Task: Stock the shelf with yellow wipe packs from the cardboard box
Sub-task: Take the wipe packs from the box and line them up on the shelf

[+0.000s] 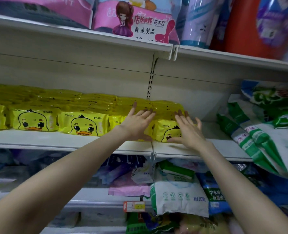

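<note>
Yellow wipe packs with a duck face stand in a row, stacked, along the white middle shelf. My left hand lies flat, fingers spread, on the front of a pack near the row's right end. My right hand rests open on the rightmost yellow pack, thumb low on its face. Neither hand grips anything. The cardboard box is out of view.
Green-and-white bags lean on the same shelf to the right. Pink packs and tall bottles fill the upper shelf. Assorted bags crowd the lower shelf. A slotted upright divides the shelf back.
</note>
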### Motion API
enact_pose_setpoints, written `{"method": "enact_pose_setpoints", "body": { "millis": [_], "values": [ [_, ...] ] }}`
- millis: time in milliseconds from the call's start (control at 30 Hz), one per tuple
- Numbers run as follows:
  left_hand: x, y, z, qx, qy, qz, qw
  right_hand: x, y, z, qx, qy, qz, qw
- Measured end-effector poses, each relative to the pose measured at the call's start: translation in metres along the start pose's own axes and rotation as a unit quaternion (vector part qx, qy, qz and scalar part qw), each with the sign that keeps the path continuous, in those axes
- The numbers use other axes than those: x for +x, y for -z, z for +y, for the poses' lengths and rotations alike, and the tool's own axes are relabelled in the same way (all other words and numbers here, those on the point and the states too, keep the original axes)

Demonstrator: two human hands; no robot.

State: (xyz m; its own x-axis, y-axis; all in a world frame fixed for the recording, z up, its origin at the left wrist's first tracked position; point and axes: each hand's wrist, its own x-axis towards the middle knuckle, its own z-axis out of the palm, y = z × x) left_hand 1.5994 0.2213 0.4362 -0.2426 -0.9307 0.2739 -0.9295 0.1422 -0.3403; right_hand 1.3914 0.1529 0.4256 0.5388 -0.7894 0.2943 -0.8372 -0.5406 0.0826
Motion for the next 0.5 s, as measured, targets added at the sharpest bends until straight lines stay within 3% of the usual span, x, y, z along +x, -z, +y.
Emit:
{"method": "enact_pose_setpoints", "body": {
  "millis": [500],
  "values": [
    [0.035, -0.013, 0.034, 0.046, -0.008, -0.011, 0.999, 0.004, -0.024, 0.046, -0.011, -0.006, -0.004, 1.0]
  ]
}}
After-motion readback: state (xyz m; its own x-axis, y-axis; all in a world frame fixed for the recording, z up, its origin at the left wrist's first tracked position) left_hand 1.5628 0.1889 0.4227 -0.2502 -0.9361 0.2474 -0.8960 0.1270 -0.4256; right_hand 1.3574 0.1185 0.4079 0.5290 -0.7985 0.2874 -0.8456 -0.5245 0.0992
